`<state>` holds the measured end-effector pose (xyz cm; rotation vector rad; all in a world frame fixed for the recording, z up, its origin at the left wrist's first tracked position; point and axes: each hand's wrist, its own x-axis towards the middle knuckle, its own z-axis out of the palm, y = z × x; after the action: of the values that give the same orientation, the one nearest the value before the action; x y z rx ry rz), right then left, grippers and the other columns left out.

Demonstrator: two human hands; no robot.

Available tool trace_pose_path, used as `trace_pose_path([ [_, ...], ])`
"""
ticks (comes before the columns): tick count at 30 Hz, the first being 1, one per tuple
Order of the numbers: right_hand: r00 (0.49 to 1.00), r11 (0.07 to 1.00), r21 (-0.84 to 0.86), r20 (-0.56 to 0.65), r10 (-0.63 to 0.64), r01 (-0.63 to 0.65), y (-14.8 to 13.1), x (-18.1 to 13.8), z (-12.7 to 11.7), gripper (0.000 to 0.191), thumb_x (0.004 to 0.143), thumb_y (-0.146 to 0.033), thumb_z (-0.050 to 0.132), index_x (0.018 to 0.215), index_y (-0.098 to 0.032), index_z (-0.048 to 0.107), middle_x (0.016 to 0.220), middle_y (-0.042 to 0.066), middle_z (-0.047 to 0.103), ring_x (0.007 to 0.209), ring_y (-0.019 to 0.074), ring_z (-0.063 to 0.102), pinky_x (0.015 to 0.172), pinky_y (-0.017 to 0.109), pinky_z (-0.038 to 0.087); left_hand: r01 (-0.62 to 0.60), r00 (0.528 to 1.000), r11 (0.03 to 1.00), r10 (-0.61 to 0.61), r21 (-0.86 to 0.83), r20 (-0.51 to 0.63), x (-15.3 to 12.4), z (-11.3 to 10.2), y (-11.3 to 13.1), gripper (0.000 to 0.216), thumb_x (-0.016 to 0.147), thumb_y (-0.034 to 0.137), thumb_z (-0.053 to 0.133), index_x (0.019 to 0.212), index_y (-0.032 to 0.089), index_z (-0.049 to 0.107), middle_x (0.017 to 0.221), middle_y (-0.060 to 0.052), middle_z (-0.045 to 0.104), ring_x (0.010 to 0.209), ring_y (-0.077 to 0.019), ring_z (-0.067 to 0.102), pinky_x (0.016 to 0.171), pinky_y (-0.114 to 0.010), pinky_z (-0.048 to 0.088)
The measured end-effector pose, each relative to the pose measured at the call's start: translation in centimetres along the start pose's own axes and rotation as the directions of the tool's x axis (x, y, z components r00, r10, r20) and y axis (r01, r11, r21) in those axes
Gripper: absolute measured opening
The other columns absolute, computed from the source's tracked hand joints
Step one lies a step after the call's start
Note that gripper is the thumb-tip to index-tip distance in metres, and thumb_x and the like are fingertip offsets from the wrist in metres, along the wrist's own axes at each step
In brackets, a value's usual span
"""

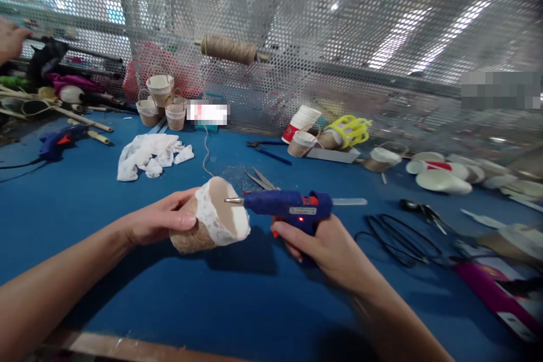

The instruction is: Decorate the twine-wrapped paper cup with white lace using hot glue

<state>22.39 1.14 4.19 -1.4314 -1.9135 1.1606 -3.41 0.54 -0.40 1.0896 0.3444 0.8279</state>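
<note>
Tilted on its side above the blue table, a twine-wrapped paper cup (193, 236) with a white lace band (207, 214) round its rim is gripped by my left hand (167, 218). Its mouth faces right. My right hand (316, 243) is closed round the handle of a blue glue gun (275, 203), whose red light is lit. The gun's metal nozzle points left, in front of the cup's mouth; whether it touches the cup I cannot tell. A clear glue stick (348, 202) sticks out of the gun's back. Scissors (263, 180) lie just behind the gun.
White lace scraps (148, 153) lie at the left behind my hand. Small finished baskets (160, 93), blue-handled pliers (271, 151) and stacked paper cups (302, 123) stand or lie along the mesh. A black cable (394, 240) coils at right. Another person's hand (12, 39) shows at far left.
</note>
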Motion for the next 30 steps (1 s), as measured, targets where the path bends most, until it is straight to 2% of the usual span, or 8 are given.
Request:
trace_pose_path([
  [5,0.998,1.000,-0.012,-0.055,0.012,-0.012,-0.3,-0.2,-0.2,0.028,0.073,-0.042,0.057,0.059,-0.018,0.051,0.043,-0.004,0.046,0.040,0.0079,0.042,0.043,0.022,0.038,-0.017,1.000,1.000,0.017,0.014,-0.015,-0.1,-0.2,0.0,0.048,0.068,0.034,0.070,0.111,0.016,0.060,0.088,-0.005,0.068,0.074,-0.0137,0.061,0.068,-0.019,0.048],
  [8,1.000,1.000,0.008,-0.005,0.030,-0.030,-0.3,-0.2,-0.2,0.026,0.072,-0.041,0.059,0.065,-0.017,0.053,0.042,-0.005,0.045,0.039,0.0079,0.042,0.041,0.021,0.036,-0.006,1.000,1.000,0.007,0.016,-0.013,-0.1,-0.2,0.0,0.046,0.068,0.033,0.070,0.109,0.015,0.060,0.085,-0.005,0.068,0.072,-0.0132,0.061,0.069,-0.019,0.048],
  [13,0.999,0.983,0.178,0.011,-0.046,0.043,0.8,0.1,-0.3,0.028,0.077,-0.042,0.057,0.068,-0.016,0.053,0.042,-0.006,0.043,0.039,0.0076,0.038,0.040,0.022,0.031,-0.012,0.999,0.999,0.014,0.049,-0.047,0.0,0.0,0.2,0.056,0.064,0.035,0.072,0.114,0.014,0.057,0.083,-0.006,0.067,0.074,-0.0164,0.061,0.070,-0.023,0.049],
  [16,0.998,0.973,0.228,0.042,-0.036,0.026,1.1,0.3,-0.2,0.029,0.079,-0.042,0.057,0.069,-0.015,0.054,0.042,-0.006,0.042,0.039,0.0070,0.037,0.039,0.022,0.029,-0.029,0.998,0.999,0.031,0.042,-0.049,0.0,0.0,0.3,0.053,0.065,0.035,0.072,0.112,0.015,0.058,0.083,-0.006,0.067,0.073,-0.0156,0.061,0.069,-0.022,0.049],
  [20,0.996,0.989,0.148,0.086,-0.024,0.011,0.5,0.0,0.0,0.027,0.078,-0.041,0.057,0.069,-0.016,0.054,0.041,-0.006,0.044,0.038,0.0068,0.037,0.039,0.022,0.028,-0.022,0.999,0.999,0.023,0.024,-0.049,0.0,-0.1,0.2,0.054,0.065,0.035,0.072,0.113,0.015,0.057,0.081,-0.005,0.066,0.072,-0.0150,0.061,0.066,-0.020,0.049],
  [26,0.995,0.999,-0.022,-0.091,-0.029,0.027,-0.3,-0.4,-0.3,0.030,0.074,-0.040,0.058,0.056,-0.019,0.049,0.042,-0.004,0.046,0.040,0.0093,0.043,0.043,0.024,0.039,-0.001,0.994,0.997,0.009,0.077,-0.108,0.0,-0.2,0.3,0.062,0.063,0.037,0.073,0.117,0.014,0.054,0.089,-0.007,0.066,0.076,-0.0168,0.061,0.066,-0.021,0.048],
  [30,0.993,0.996,-0.095,-0.118,-0.013,0.002,-0.3,-0.5,-0.3,0.027,0.068,-0.040,0.063,0.055,-0.020,0.050,0.041,-0.003,0.049,0.039,0.0107,0.043,0.039,0.024,0.037,0.055,0.987,0.989,-0.033,0.139,-0.155,-0.1,-0.1,0.5,0.067,0.061,0.040,0.074,0.119,0.013,0.052,0.103,-0.010,0.064,0.083,-0.0191,0.060,0.069,-0.022,0.048],
])
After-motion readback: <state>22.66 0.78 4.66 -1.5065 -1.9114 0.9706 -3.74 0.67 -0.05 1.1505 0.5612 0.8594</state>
